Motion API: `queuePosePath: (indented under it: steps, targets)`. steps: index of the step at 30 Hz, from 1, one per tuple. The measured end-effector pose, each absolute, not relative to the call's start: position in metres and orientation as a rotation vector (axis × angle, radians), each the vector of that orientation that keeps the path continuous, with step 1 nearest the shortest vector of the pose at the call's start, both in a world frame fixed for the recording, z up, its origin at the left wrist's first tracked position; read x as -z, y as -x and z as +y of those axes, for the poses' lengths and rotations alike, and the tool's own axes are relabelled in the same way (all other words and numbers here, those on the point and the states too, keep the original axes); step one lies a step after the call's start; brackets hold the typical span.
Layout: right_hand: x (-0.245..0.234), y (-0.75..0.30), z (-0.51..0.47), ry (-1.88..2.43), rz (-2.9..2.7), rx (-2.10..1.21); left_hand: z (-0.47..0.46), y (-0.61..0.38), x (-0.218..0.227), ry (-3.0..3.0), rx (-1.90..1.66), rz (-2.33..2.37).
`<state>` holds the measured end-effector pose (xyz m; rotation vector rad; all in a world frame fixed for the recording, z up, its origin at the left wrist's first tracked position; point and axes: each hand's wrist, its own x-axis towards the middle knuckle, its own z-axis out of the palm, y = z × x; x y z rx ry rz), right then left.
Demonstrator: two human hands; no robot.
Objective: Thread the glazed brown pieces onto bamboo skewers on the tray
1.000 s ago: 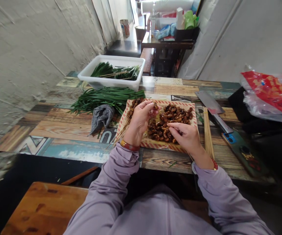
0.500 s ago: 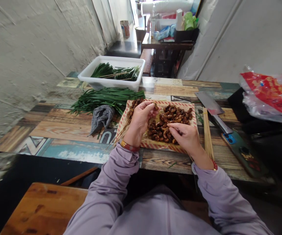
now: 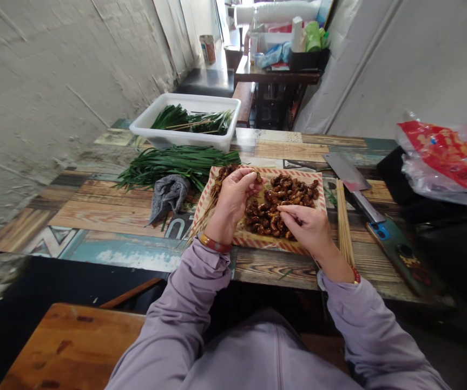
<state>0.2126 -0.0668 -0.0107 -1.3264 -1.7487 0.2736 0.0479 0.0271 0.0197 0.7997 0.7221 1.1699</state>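
A tray (image 3: pixel 249 241) with a red-and-white striped rim holds dark brown, glossy pieces of marinated meat (image 3: pixel 276 219). Over its far left part, my left hand (image 3: pixel 239 187) is closed, pinching a piece of the meat (image 3: pixel 258 179) at the fingertips. My right hand (image 3: pixel 304 222) is closed too, low over the pieces, with thumb and forefinger pinched on a thin bamboo skewer whose end shows below the wrist. Filled skewers (image 3: pixel 204 216) lie along the tray's left side, their bare ends pointing toward me and partly hidden by my left hand.
Loose bamboo skewers (image 3: pixel 343 222) lie right of the tray, beside a cleaver (image 3: pixel 353 179) and a phone (image 3: pixel 406 254). Green chives (image 3: pixel 168 165) and a grey cloth (image 3: pixel 170 195) are at the left. Behind them stands a white tub (image 3: pixel 142 130) with more greens. A plastic bag (image 3: pixel 452 157) sits far right.
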Motion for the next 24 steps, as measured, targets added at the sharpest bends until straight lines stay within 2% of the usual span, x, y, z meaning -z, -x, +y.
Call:
queuePosePath:
  steps: [24]
  targets:
    - [0.0127, -0.2126, -0.0656, 1.337, -1.749, -0.267, 0.026, -0.0517, -0.0159, -0.817, -1.174, 0.738]
